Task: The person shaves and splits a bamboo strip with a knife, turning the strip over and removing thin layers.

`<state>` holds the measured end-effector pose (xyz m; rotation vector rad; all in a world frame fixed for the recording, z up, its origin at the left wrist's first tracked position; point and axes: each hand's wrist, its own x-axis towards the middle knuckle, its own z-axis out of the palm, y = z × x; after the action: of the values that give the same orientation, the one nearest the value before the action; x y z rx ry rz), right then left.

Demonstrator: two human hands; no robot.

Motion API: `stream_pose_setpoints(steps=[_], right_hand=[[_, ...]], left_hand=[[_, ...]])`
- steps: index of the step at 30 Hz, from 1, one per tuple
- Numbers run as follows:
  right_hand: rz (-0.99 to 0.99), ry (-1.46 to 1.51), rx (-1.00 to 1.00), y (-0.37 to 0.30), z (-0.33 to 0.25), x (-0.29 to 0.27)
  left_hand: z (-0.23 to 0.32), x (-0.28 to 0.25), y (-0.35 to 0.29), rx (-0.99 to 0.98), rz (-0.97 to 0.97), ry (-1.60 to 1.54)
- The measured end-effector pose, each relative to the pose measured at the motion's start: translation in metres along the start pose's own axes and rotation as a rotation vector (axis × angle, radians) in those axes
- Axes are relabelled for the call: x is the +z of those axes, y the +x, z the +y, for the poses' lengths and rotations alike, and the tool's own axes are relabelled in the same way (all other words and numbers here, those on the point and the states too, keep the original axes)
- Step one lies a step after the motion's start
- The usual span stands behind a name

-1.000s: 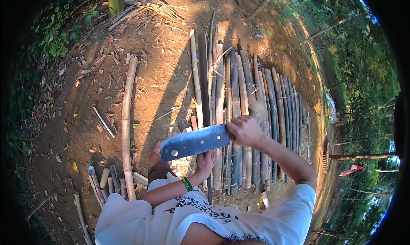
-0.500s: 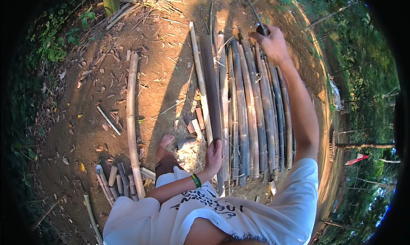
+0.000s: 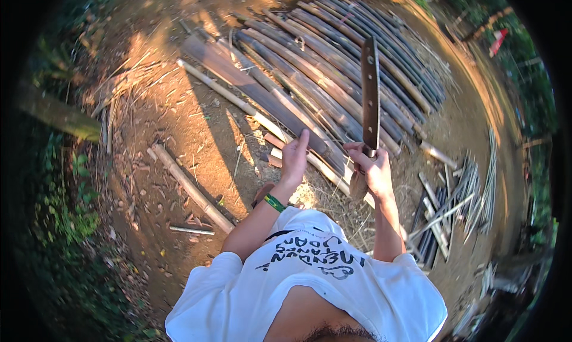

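Observation:
My left hand (image 3: 294,162) grips the near edge of a long, dark brown flat plank (image 3: 256,94), its thumb along the edge and its other fingers mostly hidden. The plank slants away to the far left over bamboo poles. In my right hand (image 3: 372,169) is a machete (image 3: 370,97), the fingers closed round its handle. Its wide dark blade has a row of holes and points up and away, to the right of the plank's near end. A pale bamboo pole (image 3: 232,100) lies alongside the plank's left side.
Many bamboo poles (image 3: 333,73) lie side by side beyond my hands. One lone pole (image 3: 193,187) rests on the dirt at left. To the right is a heap of thin strips and short pieces (image 3: 444,208). Reddish brick-like blocks (image 3: 274,148) sit near my left hand.
My right hand has come down from far out at upper right to beside the plank's near end, the machete now upright. The view has turned right; my left hand stays on the plank.

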<state>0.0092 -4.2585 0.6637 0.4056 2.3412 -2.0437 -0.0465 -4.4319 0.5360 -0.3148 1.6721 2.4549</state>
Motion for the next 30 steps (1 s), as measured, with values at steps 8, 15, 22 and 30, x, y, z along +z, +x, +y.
stream_pose_setpoints(steps=[8,15,22,30], right_hand=[[0.788,0.49,0.257,-0.075,0.082,0.03],[1.341,1.016,0.01,-0.001,0.104,0.083],[1.582,0.887,-0.071,0.005,0.101,0.086],[1.485,0.272,0.216,-0.009,0.104,0.103]], left_hand=[[0.059,0.015,0.038,-0.305,-0.423,0.007],[0.057,-0.013,0.068,-0.311,-0.855,0.141],[0.158,-0.077,0.139,-0.453,-0.915,-0.541],[0.269,-0.067,0.129,0.021,-1.014,-0.782]])
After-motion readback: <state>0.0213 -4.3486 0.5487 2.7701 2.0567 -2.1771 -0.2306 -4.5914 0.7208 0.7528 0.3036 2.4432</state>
